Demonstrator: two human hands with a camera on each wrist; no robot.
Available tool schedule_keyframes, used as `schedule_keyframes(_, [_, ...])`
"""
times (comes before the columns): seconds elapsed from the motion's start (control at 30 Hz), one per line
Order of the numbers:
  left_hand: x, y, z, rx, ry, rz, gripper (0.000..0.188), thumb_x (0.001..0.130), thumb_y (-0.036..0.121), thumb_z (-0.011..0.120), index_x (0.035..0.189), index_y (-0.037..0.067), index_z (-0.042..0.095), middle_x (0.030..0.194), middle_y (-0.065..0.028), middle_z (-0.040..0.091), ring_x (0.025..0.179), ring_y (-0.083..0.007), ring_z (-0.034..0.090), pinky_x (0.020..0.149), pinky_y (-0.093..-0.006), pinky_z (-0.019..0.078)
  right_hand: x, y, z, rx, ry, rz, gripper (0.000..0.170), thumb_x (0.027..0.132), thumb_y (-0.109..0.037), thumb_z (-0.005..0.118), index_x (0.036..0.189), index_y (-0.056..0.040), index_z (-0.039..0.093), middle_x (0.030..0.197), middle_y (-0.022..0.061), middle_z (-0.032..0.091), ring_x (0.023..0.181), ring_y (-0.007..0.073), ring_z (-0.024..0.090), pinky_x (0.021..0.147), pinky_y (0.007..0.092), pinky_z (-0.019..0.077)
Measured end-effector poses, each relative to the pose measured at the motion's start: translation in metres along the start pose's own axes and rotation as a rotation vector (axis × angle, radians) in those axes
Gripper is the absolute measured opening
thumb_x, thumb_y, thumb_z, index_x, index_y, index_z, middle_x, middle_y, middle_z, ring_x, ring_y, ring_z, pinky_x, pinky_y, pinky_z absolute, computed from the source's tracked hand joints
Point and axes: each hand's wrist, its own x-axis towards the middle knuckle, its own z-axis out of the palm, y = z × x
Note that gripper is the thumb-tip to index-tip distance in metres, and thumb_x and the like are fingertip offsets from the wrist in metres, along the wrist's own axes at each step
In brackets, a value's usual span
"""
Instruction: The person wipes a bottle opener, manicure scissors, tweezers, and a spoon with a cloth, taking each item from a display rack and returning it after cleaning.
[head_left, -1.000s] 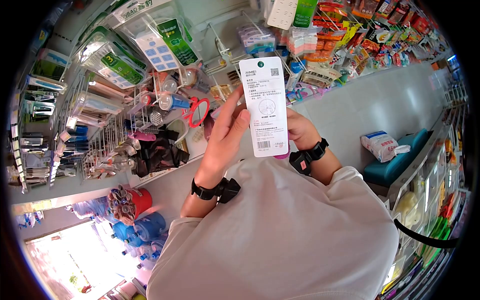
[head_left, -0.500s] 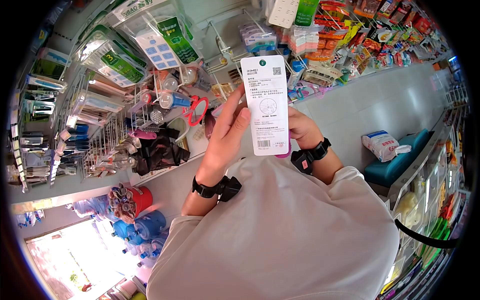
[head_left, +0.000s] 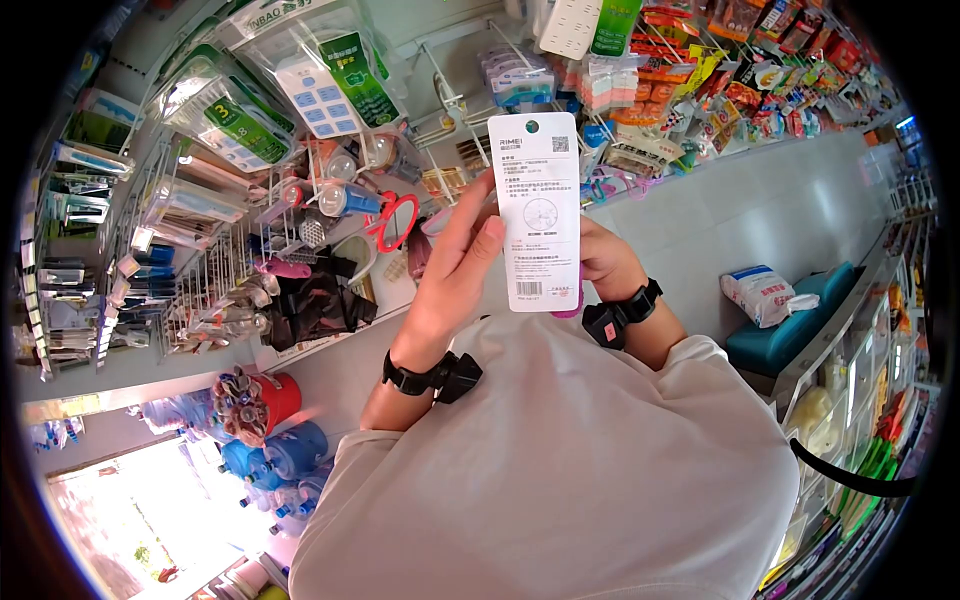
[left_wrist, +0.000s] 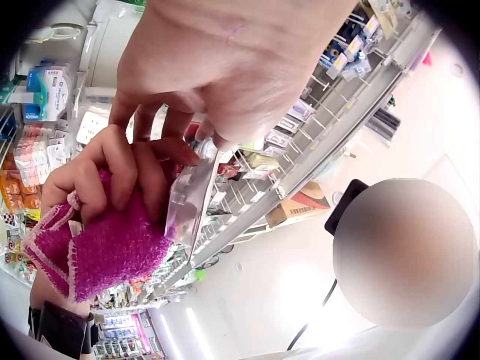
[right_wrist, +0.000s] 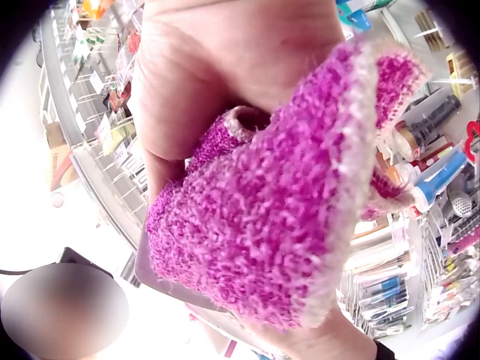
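In the head view a white printed hang card point(head_left: 540, 215) with a round hole at its top stands upright before the chest, text side to the head. My left hand point(head_left: 460, 255) holds it by its left edge, thumb near the front face and fingers behind. On its other side is my right hand point(head_left: 608, 262), partly hidden by the card. The right hand grips a fuzzy purple cloth point(right_wrist: 247, 217) with a pale stitched edge, bunched in the palm. In the left wrist view the right fingers also meet the clear packaging point(left_wrist: 191, 199) of the card.
Wall racks hold packaged power strips point(head_left: 325, 85) and a red-rimmed mirror point(head_left: 398, 222). A black plastic bag point(head_left: 320, 305) lies on the shelf below. Blue water bottles point(head_left: 290, 450) and a red bucket point(head_left: 278, 400) stand at lower left, a white sack point(head_left: 765, 295) on a teal seat at right.
The card has shifted slightly to the right in the head view. Both hands keep their hold, and the purple cloth stays in the right hand.
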Motion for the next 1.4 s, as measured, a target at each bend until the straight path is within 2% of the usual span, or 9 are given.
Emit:
schedule_keyframes(0.17, [0.0,0.0,0.001,-0.012,0.005,0.021,0.054,0.103,0.021,0.044,0.147,-0.003,0.024,0.122,-0.012,0.057,0.113,-0.0162,0.051,0.1,-0.0306,0.0376,0.001,0.002,-0.003,0.004,-0.021,-0.004,0.072,0.081,-0.029,0.073,0.139,0.0016,0.043,0.132,0.0126,0.057,0.118,0.0224,0.057,0.1,0.0352,0.0454])
schedule_keyframes(0.67, [0.002,0.0,0.002,-0.038,-0.021,0.024,0.057,0.103,0.023,0.045,0.148,-0.003,0.021,0.128,-0.015,0.055,0.118,-0.0184,0.05,0.101,-0.0321,0.0382,0.001,0.002,-0.004,0.034,0.027,0.011,0.075,0.08,-0.026,0.074,0.141,0.0016,0.04,0.134,0.0128,0.054,0.121,0.0228,0.055,0.101,0.0353,0.0445])
schedule_keyframes(1.13, [0.008,0.0,-0.002,-0.006,-0.049,0.041,0.058,0.103,0.025,0.046,0.148,-0.003,0.023,0.125,-0.0128,0.057,0.11,-0.0164,0.053,0.094,-0.0309,0.0421,0.005,0.004,-0.013,0.045,-0.018,0.002,0.077,0.081,-0.03,0.074,0.14,0.0026,0.039,0.134,0.0132,0.054,0.12,0.0236,0.056,0.101,0.0359,0.0449])
schedule_keyframes(1.4, [0.009,0.0,-0.001,-0.04,-0.031,0.027,0.058,0.103,0.024,0.046,0.148,-0.003,0.022,0.127,-0.0136,0.056,0.113,-0.0173,0.052,0.097,-0.0315,0.0414,0.005,0.003,-0.011,0.062,-0.011,-0.003,0.074,0.082,-0.028,0.073,0.14,0.0031,0.04,0.133,0.0138,0.055,0.12,0.0239,0.056,0.101,0.0361,0.045])
